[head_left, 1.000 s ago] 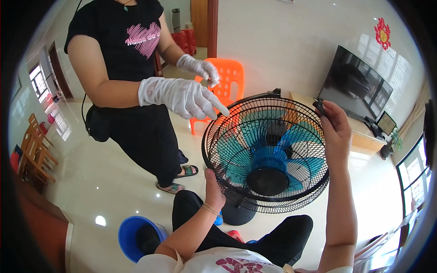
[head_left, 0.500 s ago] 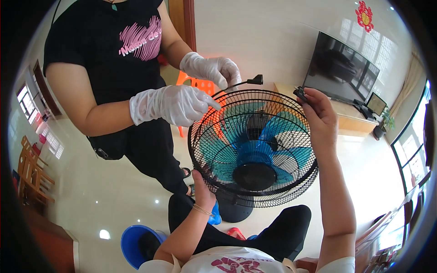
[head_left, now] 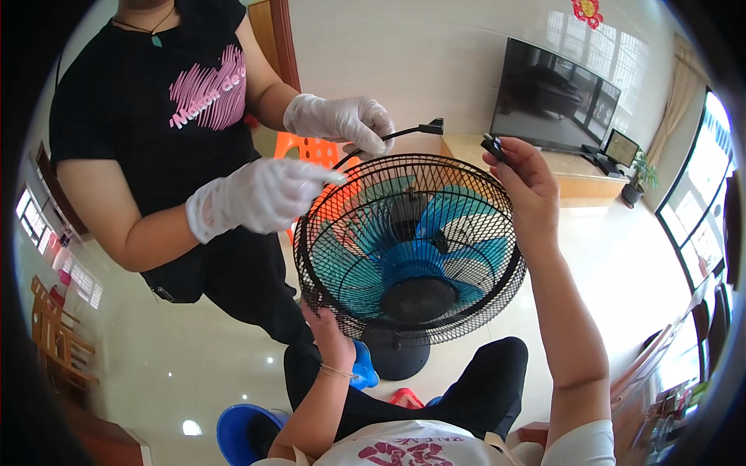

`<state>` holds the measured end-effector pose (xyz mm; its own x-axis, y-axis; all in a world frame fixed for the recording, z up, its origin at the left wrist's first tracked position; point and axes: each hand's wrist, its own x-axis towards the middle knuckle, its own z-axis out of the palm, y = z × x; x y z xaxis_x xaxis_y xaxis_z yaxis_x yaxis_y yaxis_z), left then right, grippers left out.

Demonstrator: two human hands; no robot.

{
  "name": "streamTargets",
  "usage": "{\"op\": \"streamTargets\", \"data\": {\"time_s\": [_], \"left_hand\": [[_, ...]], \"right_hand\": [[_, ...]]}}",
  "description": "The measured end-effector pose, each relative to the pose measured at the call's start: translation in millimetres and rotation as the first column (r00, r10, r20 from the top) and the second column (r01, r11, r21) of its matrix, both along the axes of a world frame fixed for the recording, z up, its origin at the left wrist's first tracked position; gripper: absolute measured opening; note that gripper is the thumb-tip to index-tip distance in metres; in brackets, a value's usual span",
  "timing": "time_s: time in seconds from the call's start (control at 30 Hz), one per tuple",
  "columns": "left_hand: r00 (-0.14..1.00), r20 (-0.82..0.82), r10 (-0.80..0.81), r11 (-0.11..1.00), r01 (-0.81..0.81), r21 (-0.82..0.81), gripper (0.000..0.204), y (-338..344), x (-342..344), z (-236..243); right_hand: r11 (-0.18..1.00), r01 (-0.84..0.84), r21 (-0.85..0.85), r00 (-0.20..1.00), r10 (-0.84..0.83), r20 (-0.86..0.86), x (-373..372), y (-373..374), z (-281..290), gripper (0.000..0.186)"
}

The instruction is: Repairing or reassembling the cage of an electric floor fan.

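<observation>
At the centre of the frame, a black wire fan guard (head_left: 410,248) with blue blades behind it is gripped at its lower left rim by the left hand (head_left: 326,330). A small black clip (head_left: 493,146) is pinched in the right hand (head_left: 528,190) at the upper right rim. At upper left, a black cable (head_left: 396,133) is held by a co-worker's gloved hand (head_left: 342,123).

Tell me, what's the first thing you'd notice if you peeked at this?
A round black wire fan cage with bright blue blades fills the middle. The person's left hand grips its lower rim, and the right hand pinches a small black piece at its upper right. At upper left, a co-worker's white-gloved hands reach in, one holding a black cable.
</observation>
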<state>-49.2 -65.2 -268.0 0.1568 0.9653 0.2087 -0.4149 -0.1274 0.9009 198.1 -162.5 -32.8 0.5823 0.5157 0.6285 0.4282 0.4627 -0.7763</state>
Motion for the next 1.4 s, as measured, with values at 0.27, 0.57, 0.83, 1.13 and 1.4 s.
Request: {"op": "streamTargets", "data": {"time_s": [0.27, 0.57, 0.83, 1.13, 1.4], "left_hand": [[0.99, 0.14, 0.0, 1.0, 0.0, 0.0, 0.079, 3, 6, 30], [0.992, 0.114, 0.049, 0.994, -0.038, -0.102, 0.076, 17, 15, 31], [0.986, 0.166, 0.032, 0.994, -0.015, -0.104, 0.073, 17, 23, 33], [0.994, 0.113, -0.002, 0.998, 0.008, -0.059, 0.069, 15, 11, 30], [0.989, 0.148, -0.022, 0.997, 0.032, -0.066, 0.069, 23, 13, 28]], "right_hand": [[0.998, -0.055, 0.014, 0.998, 0.055, -0.019, 2, 1, 0, 0.027], [0.991, -0.128, -0.03, 0.992, 0.127, -0.02, 9, -4, 0, 0.027], [0.988, -0.091, -0.128, 0.994, 0.097, 0.043, 9, -3, -2, 0.024], [0.989, -0.043, -0.139, 0.999, 0.046, 0.021, 4, -1, -4, 0.027], [0.99, -0.033, -0.14, 0.999, 0.033, -0.004, 3, -1, -4, 0.028]]}}
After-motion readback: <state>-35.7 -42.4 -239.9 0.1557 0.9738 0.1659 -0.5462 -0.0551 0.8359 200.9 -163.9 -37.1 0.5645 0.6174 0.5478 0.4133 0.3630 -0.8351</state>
